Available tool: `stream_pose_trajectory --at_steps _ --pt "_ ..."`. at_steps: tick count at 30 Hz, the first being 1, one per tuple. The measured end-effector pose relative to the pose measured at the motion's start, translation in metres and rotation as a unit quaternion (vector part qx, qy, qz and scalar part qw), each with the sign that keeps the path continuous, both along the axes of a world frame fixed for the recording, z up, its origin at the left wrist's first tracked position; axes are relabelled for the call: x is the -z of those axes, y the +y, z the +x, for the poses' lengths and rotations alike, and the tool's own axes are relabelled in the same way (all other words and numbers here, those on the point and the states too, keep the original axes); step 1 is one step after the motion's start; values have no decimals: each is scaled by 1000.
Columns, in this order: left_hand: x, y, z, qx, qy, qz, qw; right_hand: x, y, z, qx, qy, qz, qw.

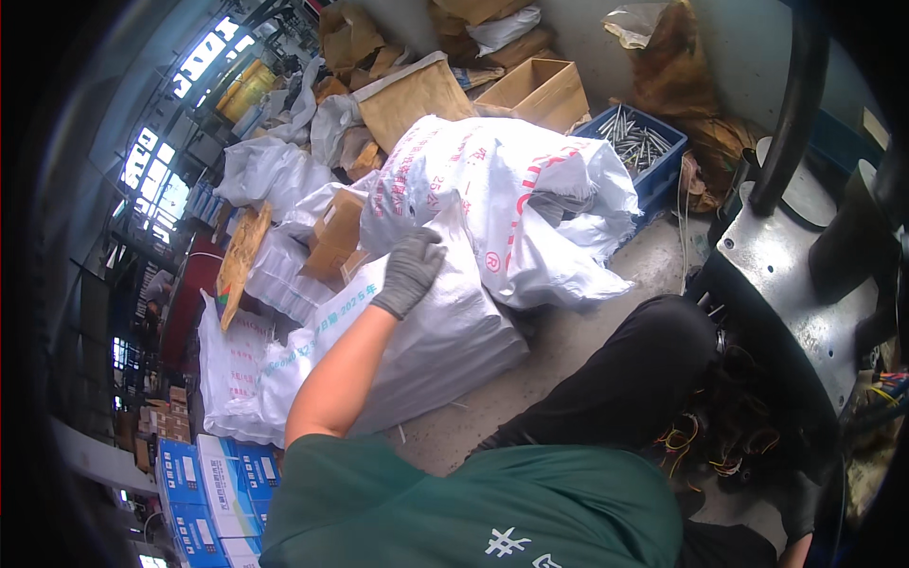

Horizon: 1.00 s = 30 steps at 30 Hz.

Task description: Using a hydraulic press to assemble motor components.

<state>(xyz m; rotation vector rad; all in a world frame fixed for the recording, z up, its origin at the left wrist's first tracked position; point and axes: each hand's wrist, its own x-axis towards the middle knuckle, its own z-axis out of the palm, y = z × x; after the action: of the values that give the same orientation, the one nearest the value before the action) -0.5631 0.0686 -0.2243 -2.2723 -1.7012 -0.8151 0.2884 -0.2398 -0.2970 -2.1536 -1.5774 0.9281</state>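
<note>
My left hand (414, 273), in a grey work glove, has its fingers curled over the upper edge of a white woven sack (445, 341) with green print. The sack lies bulky and angular on the floor in front of me. Against its far side rests another white woven sack (530, 204) with red print, its frayed mouth gaping toward the right. Down at the lower right edge, my right hand (800, 511) hangs beside a dark machine; it is gloved and in shadow, and its fingers cannot be made out.
Behind the sacks stand a blue crate (670, 166) of slim metal parts and an open cardboard box (535, 95). A dark machine with a metal plate (795, 293) rises at the right, above coloured wires (677, 440). Blue and white cartons (227, 488) are stacked at the lower left.
</note>
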Motion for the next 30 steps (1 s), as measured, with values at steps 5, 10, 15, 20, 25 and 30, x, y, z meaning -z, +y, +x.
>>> stream_pose_trajectory --at_steps 5,10,15,20,25,30 --pt "47 -11 -69 -140 -40 -302 942 140 -133 133 157 -120 -35 980" --pt "92 8 -98 -83 -95 -323 938 246 -278 56 236 -253 -97 933" --pt "41 -11 -39 -116 -58 -356 925 208 -362 -76 525 65 12 849" --pt "40 41 105 1 70 -310 948 161 -483 -175 597 15 -61 800" --pt "75 84 171 50 54 -317 946 144 -538 -259 716 272 -184 616" --pt "79 97 184 51 65 -328 941 214 -525 -355 641 334 -292 627"
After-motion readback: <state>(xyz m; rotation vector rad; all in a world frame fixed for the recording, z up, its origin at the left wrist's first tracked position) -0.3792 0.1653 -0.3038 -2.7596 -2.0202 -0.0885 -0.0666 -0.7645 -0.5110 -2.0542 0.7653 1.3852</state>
